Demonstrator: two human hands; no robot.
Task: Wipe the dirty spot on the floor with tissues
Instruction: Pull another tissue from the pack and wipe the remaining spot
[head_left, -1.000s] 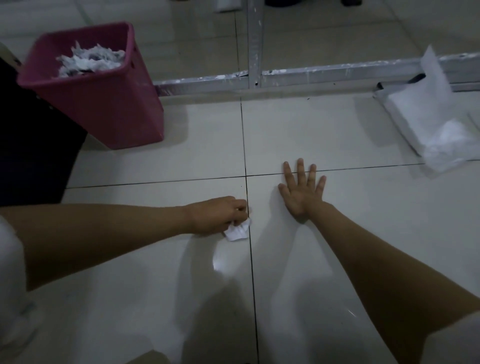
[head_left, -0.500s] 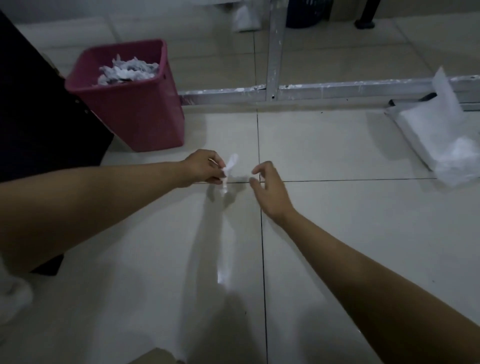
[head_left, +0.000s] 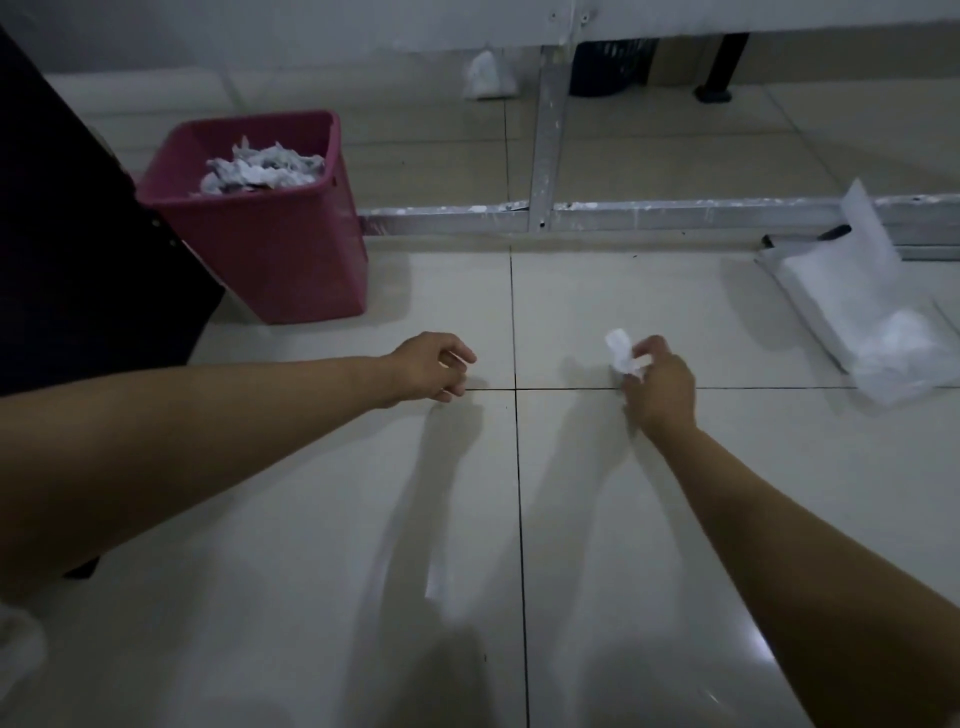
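Pink bin (head_left: 270, 249) as landmark: full of crumpled used tissues (head_left: 260, 169). Right of bin and nearer, left hand (head_left: 428, 371) with fingers loosely curled, empty. Further right, right hand (head_left: 660, 387) pinching a crumpled tissue (head_left: 623, 353) above the floor (head_left: 311, 545). Far right of bin, open tissue pack (head_left: 852, 301) with white sheets inside.

There is one view, from a camera worn on the person's head, facing forward and steeply down at the tiled floor (head_left: 322, 571) from close above. Both forearms run in from the bottom corners toward mid-frame. The wide lens also takes in a pink bin (head_left: 270, 249) upper left and, dimly, what seems a metal frame (head_left: 649, 213) across the top.
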